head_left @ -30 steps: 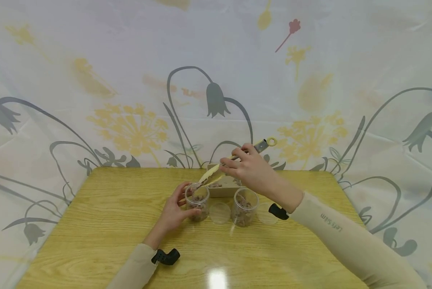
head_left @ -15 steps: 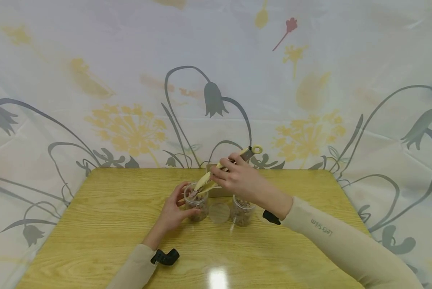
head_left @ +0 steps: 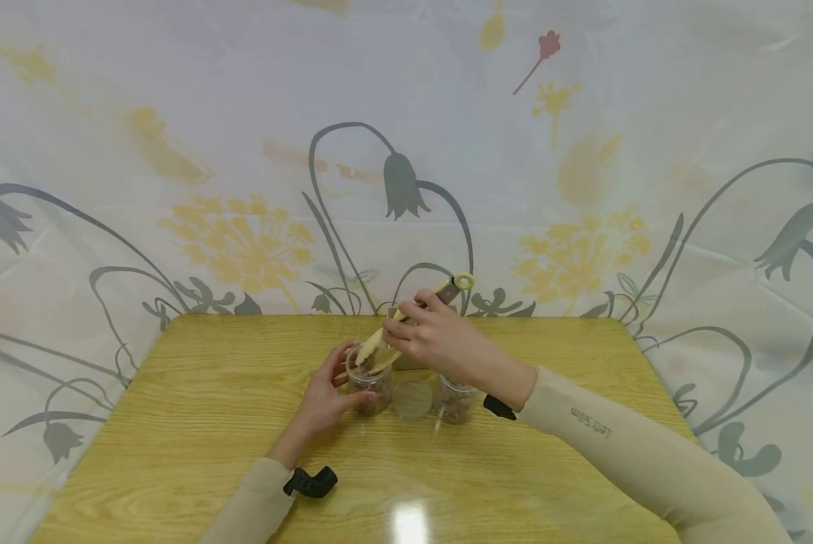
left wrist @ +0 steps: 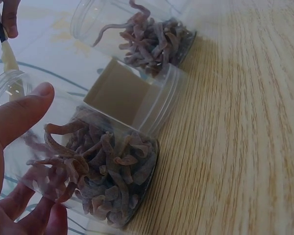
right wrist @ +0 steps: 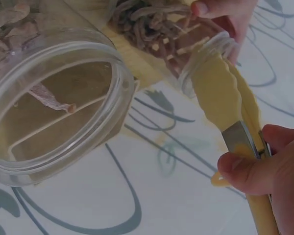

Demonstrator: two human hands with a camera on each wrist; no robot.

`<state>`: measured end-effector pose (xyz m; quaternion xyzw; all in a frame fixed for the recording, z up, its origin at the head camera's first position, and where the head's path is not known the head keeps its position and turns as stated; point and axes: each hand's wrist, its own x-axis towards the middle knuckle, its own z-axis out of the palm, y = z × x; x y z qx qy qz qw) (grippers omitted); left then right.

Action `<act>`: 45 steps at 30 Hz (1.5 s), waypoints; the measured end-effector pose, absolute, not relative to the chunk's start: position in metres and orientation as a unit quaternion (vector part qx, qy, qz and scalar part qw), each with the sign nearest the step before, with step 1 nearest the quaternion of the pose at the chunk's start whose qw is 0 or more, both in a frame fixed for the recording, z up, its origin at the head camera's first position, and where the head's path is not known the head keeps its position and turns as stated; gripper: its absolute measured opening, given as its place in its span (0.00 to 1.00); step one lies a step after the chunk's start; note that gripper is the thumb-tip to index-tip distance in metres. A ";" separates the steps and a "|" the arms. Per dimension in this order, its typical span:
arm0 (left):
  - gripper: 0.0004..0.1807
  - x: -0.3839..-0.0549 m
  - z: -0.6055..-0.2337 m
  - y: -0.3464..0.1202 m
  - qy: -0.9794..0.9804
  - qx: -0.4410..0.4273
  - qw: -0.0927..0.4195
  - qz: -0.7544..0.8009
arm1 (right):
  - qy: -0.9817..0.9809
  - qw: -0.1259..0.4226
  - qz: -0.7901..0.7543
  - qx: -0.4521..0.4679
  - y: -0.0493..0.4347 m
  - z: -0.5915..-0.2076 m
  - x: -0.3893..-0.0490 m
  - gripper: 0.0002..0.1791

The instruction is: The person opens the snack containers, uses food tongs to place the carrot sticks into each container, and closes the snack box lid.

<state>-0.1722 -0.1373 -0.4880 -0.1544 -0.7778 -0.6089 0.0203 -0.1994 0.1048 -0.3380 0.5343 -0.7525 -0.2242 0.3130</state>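
Note:
My left hand [head_left: 326, 397] holds a clear plastic jar [head_left: 371, 404] on the table, thumb on the near side and fingers around the far side. Brownish, wrinkled dried strips [left wrist: 110, 166] fill its lower part, some higher along the wall. My right hand [head_left: 443, 340] grips a pair of yellow-and-metal tongs [right wrist: 218, 93] from above. Their yellow tips reach into the left jar's mouth, close together; whether a strip lies between them is hidden. A second open jar [head_left: 454, 404] with similar strips stands to the right, partly under my right hand.
A round clear lid [head_left: 413, 399] lies flat between the two jars. Behind them a beige box [head_left: 409, 363] is mostly covered by my right hand. The wooden table [head_left: 209, 423] ends at a patterned cloth backdrop [head_left: 257, 113].
My right hand has moved left and slightly down with the tongs, whose tips have gone lower into the left jar and drawn closer together. The left hand has stayed on its jar.

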 end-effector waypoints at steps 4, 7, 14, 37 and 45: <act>0.48 -0.172 -0.489 -0.137 -0.776 -0.158 0.020 -0.611 | -0.754 0.308 -0.229 0.533 0.103 -0.335 -0.200 0.22; 0.47 -0.172 -0.488 -0.137 -0.776 -0.160 0.020 -0.610 | -0.757 0.314 -0.226 0.527 0.105 -0.333 -0.201 0.22; 0.47 -0.171 -0.488 -0.137 -0.776 -0.151 0.021 -0.612 | -0.792 0.303 -0.189 0.495 0.121 -0.328 -0.207 0.28; 0.47 -0.172 -0.493 -0.138 -0.775 -0.161 0.026 -0.610 | -0.934 0.265 0.064 0.232 0.272 -0.404 -0.205 0.34; 0.48 -0.172 -0.490 -0.138 -0.782 -0.152 0.018 -0.604 | -0.965 0.178 0.156 0.112 0.314 -0.435 -0.174 0.42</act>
